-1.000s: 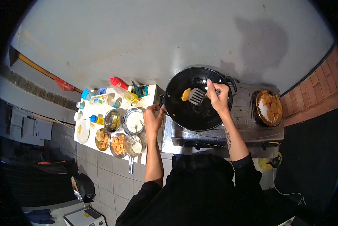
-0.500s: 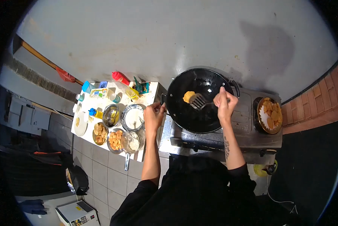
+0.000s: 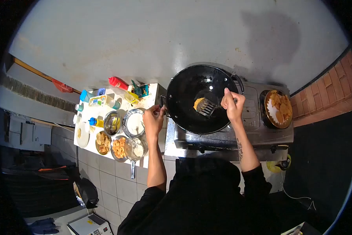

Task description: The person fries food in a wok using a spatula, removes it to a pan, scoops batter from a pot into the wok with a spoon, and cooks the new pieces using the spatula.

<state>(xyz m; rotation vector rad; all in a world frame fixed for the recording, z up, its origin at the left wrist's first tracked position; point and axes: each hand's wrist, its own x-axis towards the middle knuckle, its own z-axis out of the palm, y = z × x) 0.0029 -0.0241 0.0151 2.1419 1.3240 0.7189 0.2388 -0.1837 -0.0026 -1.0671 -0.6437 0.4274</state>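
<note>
A large black wok (image 3: 183, 117) sits on the stove, its inside dark and shiny. My right hand (image 3: 234, 106) is closed around the handle of a slotted turner (image 3: 205, 107), whose metal head reaches down into the wok. One golden fried piece (image 3: 197, 103) lies against the turner's head, partly covered by it. At the wok's left side, my left hand (image 3: 153, 119) has its fingers closed on the wok's loop handle (image 3: 163, 102).
On the stove's right stands a plate (image 3: 270, 120) of fried pieces on white paper. The left table holds a bowl of white flour (image 3: 136, 124), a strainer (image 3: 135, 150), a bowl of orange chunks (image 3: 119, 147), a red bottle (image 3: 118, 82) and a white plate (image 3: 83, 135).
The turner and the fried piece sit slightly lower within the wok. My left hand stays by the wok handle. The whole view has shifted a little.
</note>
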